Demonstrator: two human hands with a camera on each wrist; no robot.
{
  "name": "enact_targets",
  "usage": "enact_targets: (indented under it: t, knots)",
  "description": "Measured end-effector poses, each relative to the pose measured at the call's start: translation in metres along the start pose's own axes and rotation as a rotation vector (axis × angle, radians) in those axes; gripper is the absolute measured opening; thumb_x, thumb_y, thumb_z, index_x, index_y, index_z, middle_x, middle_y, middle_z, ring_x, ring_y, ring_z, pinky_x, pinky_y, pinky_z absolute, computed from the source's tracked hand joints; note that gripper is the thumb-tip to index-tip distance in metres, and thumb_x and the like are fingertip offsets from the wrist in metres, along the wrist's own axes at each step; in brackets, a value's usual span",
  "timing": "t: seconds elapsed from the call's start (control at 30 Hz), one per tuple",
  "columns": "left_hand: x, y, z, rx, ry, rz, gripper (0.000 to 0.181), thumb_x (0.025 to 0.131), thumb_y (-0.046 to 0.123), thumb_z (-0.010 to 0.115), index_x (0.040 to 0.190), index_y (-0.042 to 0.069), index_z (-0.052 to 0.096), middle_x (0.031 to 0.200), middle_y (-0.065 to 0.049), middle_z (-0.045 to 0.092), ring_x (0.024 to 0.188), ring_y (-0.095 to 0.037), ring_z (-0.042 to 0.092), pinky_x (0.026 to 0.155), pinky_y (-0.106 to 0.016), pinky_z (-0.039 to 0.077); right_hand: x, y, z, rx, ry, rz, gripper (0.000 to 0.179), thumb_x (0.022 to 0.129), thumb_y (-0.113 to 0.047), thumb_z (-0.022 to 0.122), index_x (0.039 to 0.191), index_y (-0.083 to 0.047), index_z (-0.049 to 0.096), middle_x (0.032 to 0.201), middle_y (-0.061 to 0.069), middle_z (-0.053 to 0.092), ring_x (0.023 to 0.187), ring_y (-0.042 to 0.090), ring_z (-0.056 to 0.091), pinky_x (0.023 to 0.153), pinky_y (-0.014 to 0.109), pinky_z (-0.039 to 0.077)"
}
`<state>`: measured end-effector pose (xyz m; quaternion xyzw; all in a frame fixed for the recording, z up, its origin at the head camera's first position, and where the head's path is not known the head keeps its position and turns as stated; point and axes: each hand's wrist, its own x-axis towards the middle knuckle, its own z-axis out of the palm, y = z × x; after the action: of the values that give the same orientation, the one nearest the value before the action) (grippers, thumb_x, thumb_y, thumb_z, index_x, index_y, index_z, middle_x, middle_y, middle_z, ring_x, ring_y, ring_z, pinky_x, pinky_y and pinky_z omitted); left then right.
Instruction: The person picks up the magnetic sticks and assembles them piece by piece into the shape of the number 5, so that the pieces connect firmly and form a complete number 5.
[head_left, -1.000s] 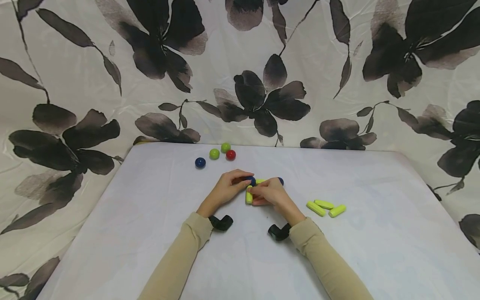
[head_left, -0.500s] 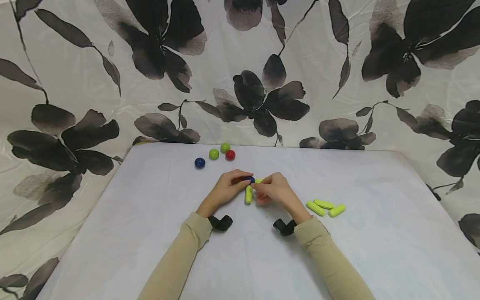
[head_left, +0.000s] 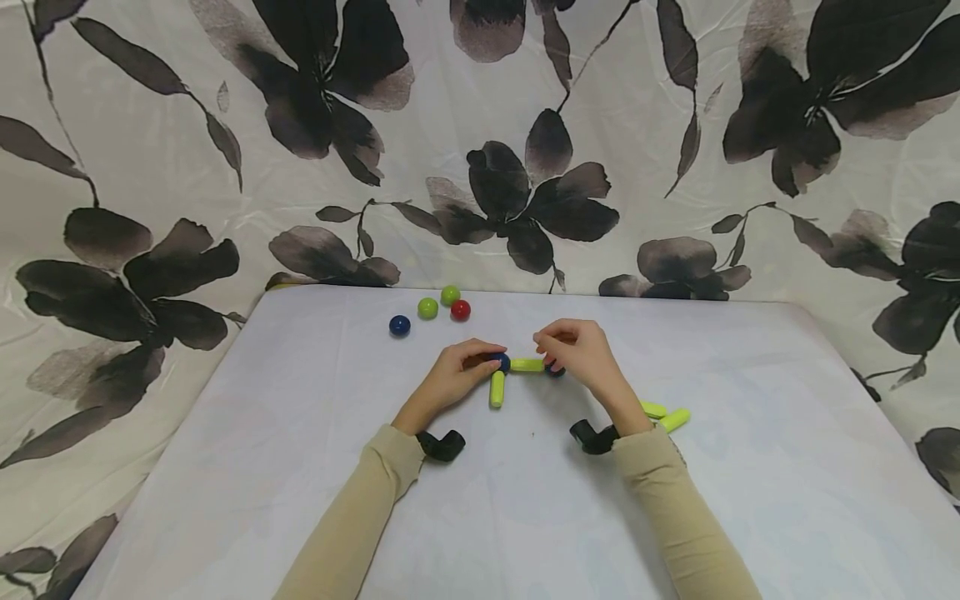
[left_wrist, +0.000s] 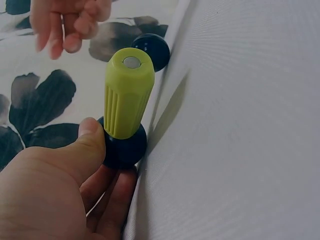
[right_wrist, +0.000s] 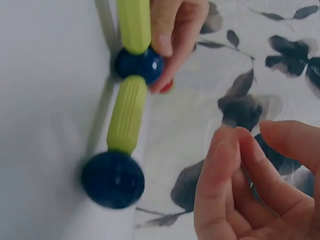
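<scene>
Two yellow-green ribbed rods and two dark blue balls lie joined in an L on the table. My left hand (head_left: 453,375) pinches the corner ball (left_wrist: 125,150) between thumb and fingers. One rod (head_left: 497,390) points from that ball towards me, with a silver disc in its free end. Rightward runs the other rod (head_left: 527,365), ending at the second blue ball (right_wrist: 114,180). My right hand (head_left: 583,354) hovers close to this end ball with bent, loose fingers; in the right wrist view nothing lies between thumb and fingertips.
At the back left are a loose blue ball (head_left: 400,326), a red ball (head_left: 461,310) and two green balls (head_left: 427,308). Several yellow-green rods (head_left: 676,419) lie to the right, partly behind my right wrist. A floral cloth (head_left: 525,167) hangs behind the white table (head_left: 480,517).
My right hand has let go of the near rod and moved right and away from me, towards the end ball. The left hand keeps its pinch on the corner ball.
</scene>
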<state>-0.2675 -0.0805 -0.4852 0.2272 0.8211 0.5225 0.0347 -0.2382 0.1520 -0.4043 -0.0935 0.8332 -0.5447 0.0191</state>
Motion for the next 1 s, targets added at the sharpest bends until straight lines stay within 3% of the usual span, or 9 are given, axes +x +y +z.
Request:
enact_targets:
  t: [0.2, 0.37, 0.47, 0.6, 1.0]
  knots:
    - [0.001, -0.002, 0.001, -0.023, -0.003, 0.007, 0.028, 0.097, 0.014, 0.066, 0.125, 0.010, 0.069, 0.118, -0.003, 0.067, 0.108, -0.016, 0.062, 0.096, -0.034, 0.049, 0.003, 0.012, -0.011, -0.125, 0.035, 0.072, 0.023, 0.094, -0.019, 0.068, 0.109, -0.001, 0.072, 0.106, 0.013, 0.070, 0.095, 0.025, 0.064, 0.077, 0.032, 0.052]
    - [0.000, -0.001, 0.001, -0.020, -0.007, -0.001, 0.028, 0.097, 0.014, 0.066, 0.125, 0.009, 0.069, 0.118, -0.003, 0.067, 0.108, -0.015, 0.062, 0.095, -0.032, 0.049, 0.005, 0.023, -0.016, -0.159, -0.065, 0.199, 0.037, 0.087, -0.015, 0.076, 0.120, -0.001, 0.068, 0.120, 0.017, 0.066, 0.102, 0.028, 0.064, 0.080, 0.034, 0.052]
    - [0.000, 0.000, 0.001, -0.018, -0.007, -0.003, 0.028, 0.097, 0.014, 0.066, 0.125, 0.009, 0.069, 0.118, -0.003, 0.067, 0.107, -0.015, 0.062, 0.095, -0.031, 0.049, 0.006, 0.027, -0.016, -0.153, -0.128, 0.237, 0.042, 0.083, -0.009, 0.079, 0.122, 0.000, 0.067, 0.121, 0.018, 0.064, 0.095, 0.025, 0.066, 0.076, 0.033, 0.054]
    - [0.000, 0.000, 0.001, -0.018, -0.007, -0.008, 0.028, 0.097, 0.015, 0.067, 0.124, 0.010, 0.069, 0.119, -0.003, 0.067, 0.107, -0.015, 0.062, 0.095, -0.032, 0.050, 0.006, 0.030, -0.013, -0.121, -0.125, 0.244, 0.042, 0.080, -0.003, 0.081, 0.120, 0.002, 0.069, 0.116, 0.019, 0.066, 0.084, 0.020, 0.065, 0.069, 0.029, 0.055]
    - [0.000, 0.000, 0.000, -0.021, 0.007, 0.005, 0.028, 0.096, 0.013, 0.067, 0.123, 0.008, 0.070, 0.117, -0.005, 0.068, 0.107, -0.016, 0.063, 0.094, -0.031, 0.050, 0.007, 0.034, -0.012, -0.213, -0.074, 0.243, 0.039, 0.079, -0.012, 0.084, 0.116, -0.003, 0.073, 0.112, 0.013, 0.070, 0.093, 0.024, 0.063, 0.070, 0.027, 0.050]
